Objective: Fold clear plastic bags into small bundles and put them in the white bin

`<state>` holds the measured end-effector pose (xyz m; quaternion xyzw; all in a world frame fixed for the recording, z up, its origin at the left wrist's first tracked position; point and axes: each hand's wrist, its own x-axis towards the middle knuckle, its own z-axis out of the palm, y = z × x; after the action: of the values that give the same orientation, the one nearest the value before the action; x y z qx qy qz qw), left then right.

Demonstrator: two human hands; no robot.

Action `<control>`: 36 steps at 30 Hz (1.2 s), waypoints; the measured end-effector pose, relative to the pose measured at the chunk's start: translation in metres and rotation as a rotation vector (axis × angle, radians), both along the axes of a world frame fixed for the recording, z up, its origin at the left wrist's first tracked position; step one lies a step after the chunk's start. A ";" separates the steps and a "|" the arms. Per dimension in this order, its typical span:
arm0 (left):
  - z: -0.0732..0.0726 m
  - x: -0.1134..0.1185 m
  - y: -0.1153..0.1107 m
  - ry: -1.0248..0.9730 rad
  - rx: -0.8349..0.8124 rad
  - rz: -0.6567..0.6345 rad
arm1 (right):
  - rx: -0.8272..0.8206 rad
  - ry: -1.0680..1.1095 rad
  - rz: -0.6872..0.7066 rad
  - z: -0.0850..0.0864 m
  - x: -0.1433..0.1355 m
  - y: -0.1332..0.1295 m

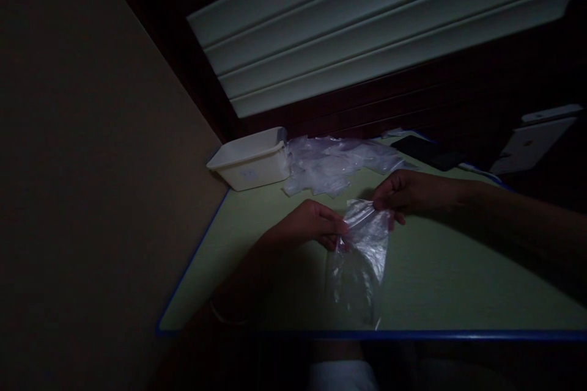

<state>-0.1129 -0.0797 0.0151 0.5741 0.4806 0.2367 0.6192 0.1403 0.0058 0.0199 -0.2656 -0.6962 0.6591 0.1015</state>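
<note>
The label (249, 175) on the white bin (229, 162) bears marks too faint for me to read. My left hand (316, 225) pinches the clear bag (370, 244) near its upper left edge, my right hand (395, 192) its upper right (forearms angled in from either side), before me at the desk (463, 281).

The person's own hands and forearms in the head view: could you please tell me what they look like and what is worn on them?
The left hand and right hand wear no gloves. The right forearm shows no sleeve or band. A thin, pale, curved band crosses the left forearm; whether it is a bracelet or a cuff is too dark to tell.
</note>
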 end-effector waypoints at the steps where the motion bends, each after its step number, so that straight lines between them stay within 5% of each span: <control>1: 0.000 -0.001 0.001 -0.012 0.015 0.022 | -0.020 0.013 -0.051 -0.001 0.001 0.003; 6: -0.002 0.000 0.005 -0.103 0.061 0.205 | -0.144 0.148 -0.206 -0.004 -0.001 0.006; 16: -0.003 0.012 0.006 -0.196 0.193 0.457 | -0.093 0.139 -0.137 -0.003 -0.018 -0.020; 36: -0.001 0.015 0.007 -0.255 0.185 0.527 | -0.091 0.172 -0.167 -0.007 -0.021 -0.020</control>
<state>-0.0983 -0.0732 0.0138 0.4493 0.5079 0.5019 0.5369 0.1195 -0.0138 0.0132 -0.2697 -0.6299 0.6994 0.2034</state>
